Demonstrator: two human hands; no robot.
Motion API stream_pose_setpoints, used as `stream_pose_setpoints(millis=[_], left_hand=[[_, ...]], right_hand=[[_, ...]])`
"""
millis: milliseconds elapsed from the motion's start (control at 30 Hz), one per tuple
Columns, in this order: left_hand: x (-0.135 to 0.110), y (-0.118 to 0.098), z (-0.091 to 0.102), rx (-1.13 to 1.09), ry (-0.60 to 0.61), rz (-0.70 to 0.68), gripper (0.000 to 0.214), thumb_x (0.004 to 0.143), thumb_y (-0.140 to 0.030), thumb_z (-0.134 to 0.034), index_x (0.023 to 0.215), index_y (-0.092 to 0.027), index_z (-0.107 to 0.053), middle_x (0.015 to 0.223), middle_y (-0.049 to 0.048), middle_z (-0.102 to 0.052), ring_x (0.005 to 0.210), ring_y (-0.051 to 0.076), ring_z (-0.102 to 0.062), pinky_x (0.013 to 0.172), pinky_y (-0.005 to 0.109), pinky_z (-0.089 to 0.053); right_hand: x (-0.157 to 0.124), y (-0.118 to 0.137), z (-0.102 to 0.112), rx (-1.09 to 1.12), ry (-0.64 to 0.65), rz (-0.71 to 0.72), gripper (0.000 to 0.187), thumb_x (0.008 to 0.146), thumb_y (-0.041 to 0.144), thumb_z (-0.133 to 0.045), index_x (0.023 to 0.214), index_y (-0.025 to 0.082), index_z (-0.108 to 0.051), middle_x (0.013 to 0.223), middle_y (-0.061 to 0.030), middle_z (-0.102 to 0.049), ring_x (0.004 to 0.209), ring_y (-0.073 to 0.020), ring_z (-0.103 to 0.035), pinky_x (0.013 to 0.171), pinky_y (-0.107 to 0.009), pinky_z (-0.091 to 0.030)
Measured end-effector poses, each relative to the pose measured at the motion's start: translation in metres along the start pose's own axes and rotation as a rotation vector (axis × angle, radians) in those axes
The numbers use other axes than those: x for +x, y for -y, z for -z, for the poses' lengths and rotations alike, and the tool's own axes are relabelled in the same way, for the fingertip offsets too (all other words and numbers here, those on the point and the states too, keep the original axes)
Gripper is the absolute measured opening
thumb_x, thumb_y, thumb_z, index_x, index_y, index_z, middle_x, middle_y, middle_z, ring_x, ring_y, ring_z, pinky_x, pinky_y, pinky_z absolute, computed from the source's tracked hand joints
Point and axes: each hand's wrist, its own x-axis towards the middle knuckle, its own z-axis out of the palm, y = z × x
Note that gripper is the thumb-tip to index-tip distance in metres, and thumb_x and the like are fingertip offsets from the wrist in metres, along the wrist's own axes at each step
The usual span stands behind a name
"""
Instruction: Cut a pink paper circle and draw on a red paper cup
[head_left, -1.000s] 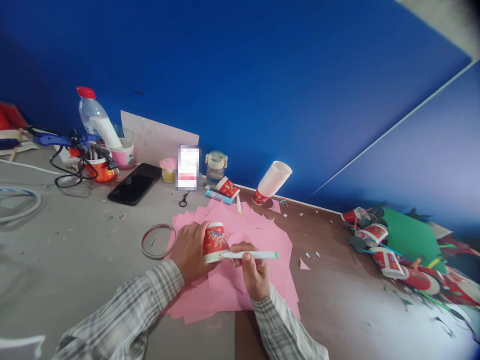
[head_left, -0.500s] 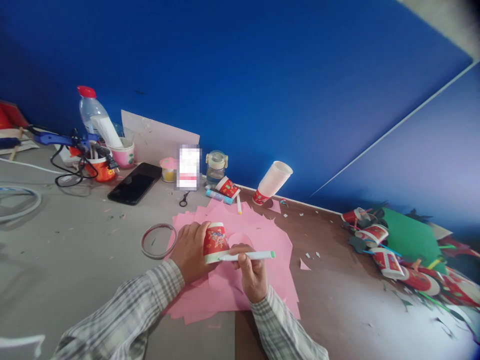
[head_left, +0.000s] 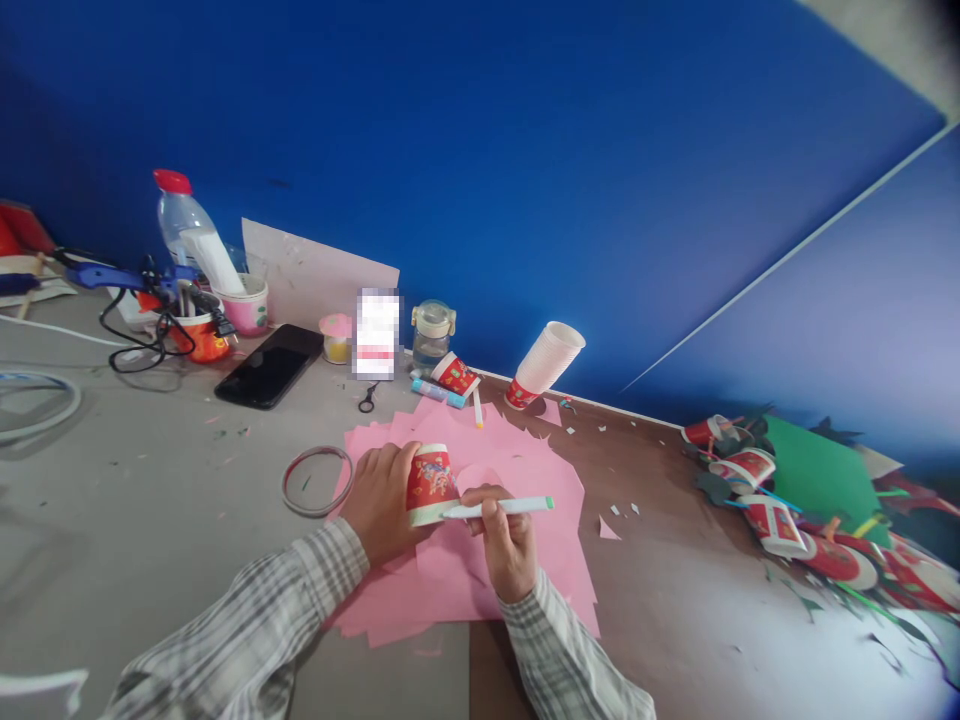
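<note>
A red printed paper cup (head_left: 432, 478) stands upside down, slightly tilted, over pink paper sheets (head_left: 540, 540). My left hand (head_left: 384, 500) is closed around the cup's left side. Between the fingers of my right hand (head_left: 504, 545) lies a white marker (head_left: 517, 507) with a green end, pointing left. Its tip is at the cup's pale lower rim; whether it touches I cannot tell for certain. A cut pink circle, partly behind my right hand, lies on the sheets. Left of my left hand is a roll of tape (head_left: 317, 482).
Behind the paper are a glue stick (head_left: 438, 392), a tipped red cup (head_left: 455, 375), a lidded jar (head_left: 433, 338) and a leaning cup stack (head_left: 546, 362). A black phone (head_left: 270, 366) lies back left. Cup crafts and green paper (head_left: 821, 480) crowd the right. Small scissors (head_left: 367, 398) lie near the jar.
My right hand and the marker have shifted very slightly up and to the right, with the marker's green end a little higher. My left hand and the cup stay in place.
</note>
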Motion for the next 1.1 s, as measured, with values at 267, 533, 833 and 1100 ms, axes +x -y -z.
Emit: stream_pose_setpoints(millis=[267, 533, 833, 1100], left_hand=[[0.000, -0.001, 0.001, 0.003, -0.006, -0.011, 0.078, 0.052, -0.059, -0.059, 0.115, -0.021, -0.035, 0.089, 0.0054, -0.051, 0.083, 0.027, -0.049, 0.075, 0.043, -0.041], [-0.001, 0.000, 0.000, 0.015, -0.015, -0.024, 0.080, 0.052, -0.057, -0.060, 0.116, -0.019, -0.033, 0.091, 0.0063, -0.051, 0.084, 0.027, -0.048, 0.076, 0.043, -0.040], [0.000, -0.001, 0.002, 0.005, -0.009, -0.026, 0.077, 0.052, -0.054, -0.061, 0.116, -0.020, -0.033, 0.090, 0.0059, -0.051, 0.083, 0.027, -0.048, 0.075, 0.044, -0.040], [-0.001, 0.000, 0.000, 0.010, -0.025, -0.036, 0.079, 0.052, -0.056, -0.060, 0.117, -0.020, -0.033, 0.090, 0.0063, -0.051, 0.083, 0.027, -0.049, 0.075, 0.043, -0.041]], right_hand=[[0.000, -0.004, 0.002, -0.059, -0.034, -0.021, 0.029, 0.082, 0.039, -0.049, 0.077, 0.019, -0.068, 0.050, 0.0027, -0.050, 0.043, -0.0150, -0.046, 0.045, -0.027, -0.040], [0.000, -0.006, 0.003, 0.030, -0.007, -0.051, 0.029, 0.082, 0.040, -0.050, 0.074, 0.018, -0.068, 0.054, 0.0006, -0.055, 0.042, -0.0139, -0.046, 0.044, -0.026, -0.038], [0.002, -0.009, 0.003, 0.111, -0.090, -0.096, 0.032, 0.081, 0.043, -0.049, 0.071, 0.019, -0.068, 0.047, 0.0031, -0.049, 0.042, -0.0147, -0.045, 0.045, -0.028, -0.040], [0.000, -0.010, 0.005, 0.059, -0.039, -0.071, 0.030, 0.081, 0.039, -0.051, 0.070, 0.018, -0.068, 0.053, 0.0007, -0.055, 0.043, -0.0136, -0.045, 0.044, -0.026, -0.037]])
